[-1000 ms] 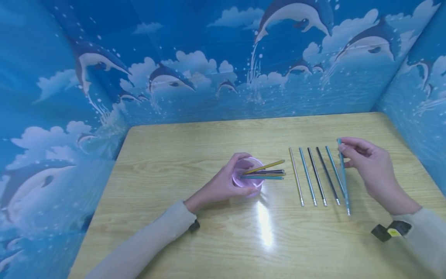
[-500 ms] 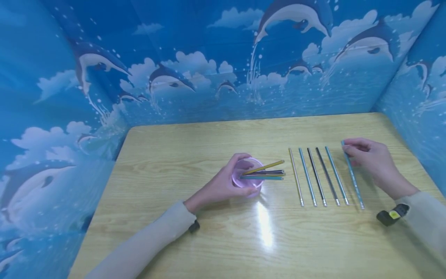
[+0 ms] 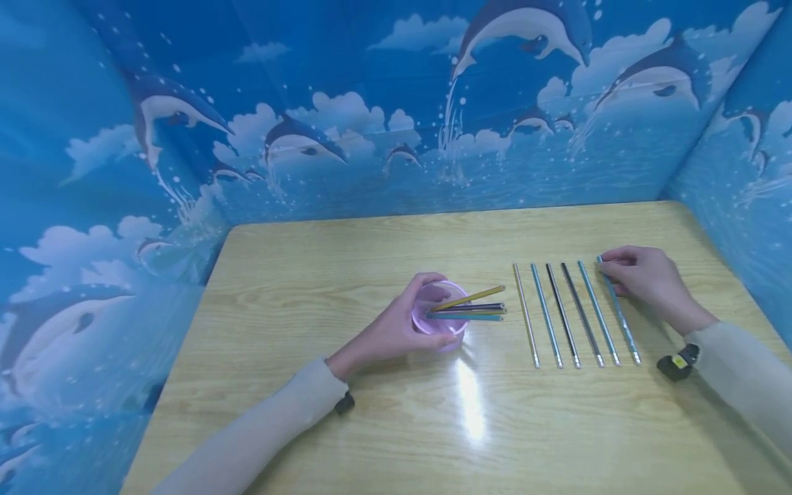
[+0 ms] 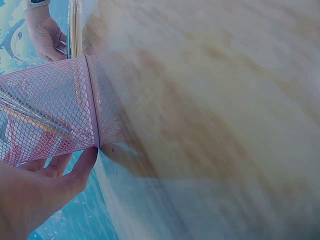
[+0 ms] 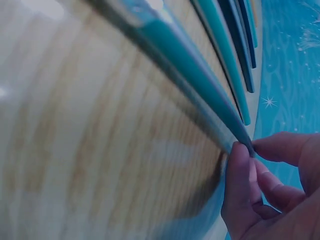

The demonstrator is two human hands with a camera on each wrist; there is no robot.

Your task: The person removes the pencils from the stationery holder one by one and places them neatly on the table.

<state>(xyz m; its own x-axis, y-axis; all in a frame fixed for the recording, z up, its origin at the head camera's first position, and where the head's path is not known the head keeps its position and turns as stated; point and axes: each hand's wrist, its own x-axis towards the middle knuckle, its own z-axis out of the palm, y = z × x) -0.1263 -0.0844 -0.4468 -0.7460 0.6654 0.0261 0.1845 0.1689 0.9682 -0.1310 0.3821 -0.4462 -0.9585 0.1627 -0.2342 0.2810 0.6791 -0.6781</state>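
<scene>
My left hand (image 3: pixel 405 320) is curled round a pink mesh pencil cup (image 4: pixel 50 107) that stands upright on the table. Several pencils (image 3: pixel 473 295) lean out of the cup towards the right. At the right, my right hand (image 3: pixel 650 278) pinches the far end of a light blue pencil (image 3: pixel 621 320) between thumb and fingers. In the right wrist view that blue pencil (image 5: pixel 190 75) lies low over the tabletop. To its left runs a row of several pencils (image 3: pixel 575 313), in yellow, blue and black, roughly parallel, their silver ends towards me.
The wood-grain table (image 3: pixel 322 275) backs onto a blue dolphin-print backdrop (image 3: pixel 371 158), which also rises at both sides. Light glares off the tabletop in front of the cup. Black wrist devices (image 3: pixel 677 361) sit at both cuffs.
The blue pencil in my right hand went from crossing its neighbour to the right, then back a little left, ending beside the row. My left hand and the cup stayed put.
</scene>
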